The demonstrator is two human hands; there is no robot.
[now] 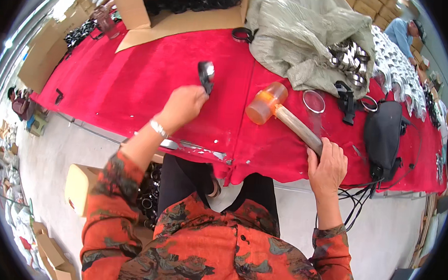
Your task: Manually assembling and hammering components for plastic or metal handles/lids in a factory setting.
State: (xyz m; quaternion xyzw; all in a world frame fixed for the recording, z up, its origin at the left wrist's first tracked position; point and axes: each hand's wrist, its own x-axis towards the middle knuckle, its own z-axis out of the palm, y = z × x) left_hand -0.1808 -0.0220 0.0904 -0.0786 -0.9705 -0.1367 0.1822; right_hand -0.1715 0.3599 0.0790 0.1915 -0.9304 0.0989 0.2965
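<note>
My left hand [182, 106] is closed on a small black ring-shaped part with a shiny metal face [205, 74], held above the red cloth; motion smears it a little. My right hand [328, 166] grips the end of the wooden handle of a mallet [266, 102], whose head is translucent orange. That head points away and to the left, over the cloth. Just beyond the handle lies a thin silver ring [314, 101]. A black ring [242, 35] lies farther off, near the open cardboard box.
The table has a red cloth [151, 80]. An open cardboard box [176, 28] holds black parts. A woven sack [300, 37] spills shiny metal rings [351, 60]. A black waist bag [382, 135] lies at right with cables. Another person [402, 35] works at far right.
</note>
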